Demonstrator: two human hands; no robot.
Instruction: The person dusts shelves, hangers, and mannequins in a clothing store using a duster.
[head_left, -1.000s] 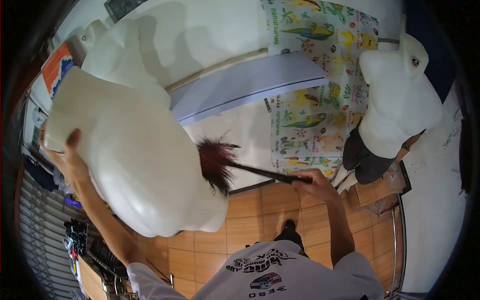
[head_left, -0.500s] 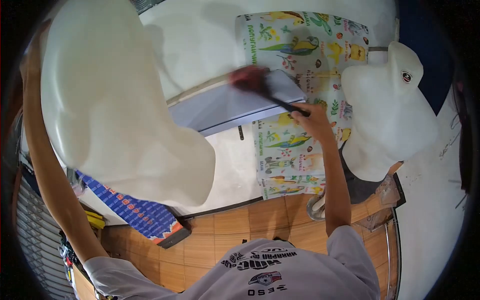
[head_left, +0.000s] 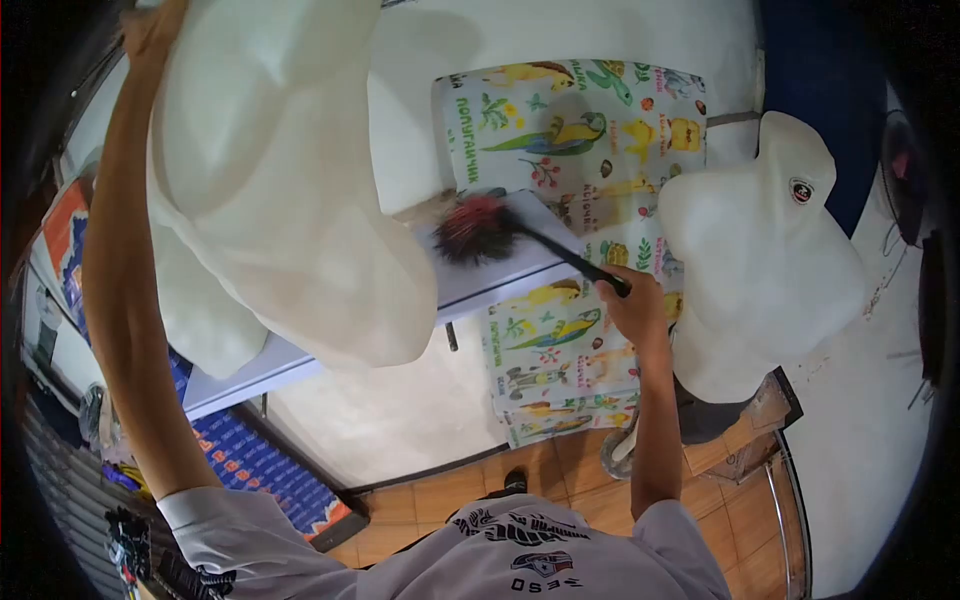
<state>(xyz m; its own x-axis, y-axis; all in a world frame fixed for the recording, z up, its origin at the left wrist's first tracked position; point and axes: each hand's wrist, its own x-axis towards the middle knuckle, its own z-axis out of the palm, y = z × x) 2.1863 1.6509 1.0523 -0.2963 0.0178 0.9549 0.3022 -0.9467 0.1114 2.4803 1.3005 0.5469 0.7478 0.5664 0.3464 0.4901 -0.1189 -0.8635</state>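
Two hands are busy here. Our left hand point(head_left: 150, 25), at 11 o'clock, grips the upper edge of a white mannequin torso point(head_left: 270, 190) and holds it raised in the air. Our right hand point(head_left: 632, 305) is closed around the black handle of a feather duster point(head_left: 475, 230), and its dark red feathers lie just beside the torso at 3 o'clock of it. A second mannequin torso point(head_left: 765, 250) stands at 3 o'clock, near a colourful animal poster point(head_left: 570, 120).

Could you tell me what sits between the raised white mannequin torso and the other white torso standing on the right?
In the head view, between the raised torso and the standing torso are the feather duster in the right hand, a pale shelf and the animal-print sheet.
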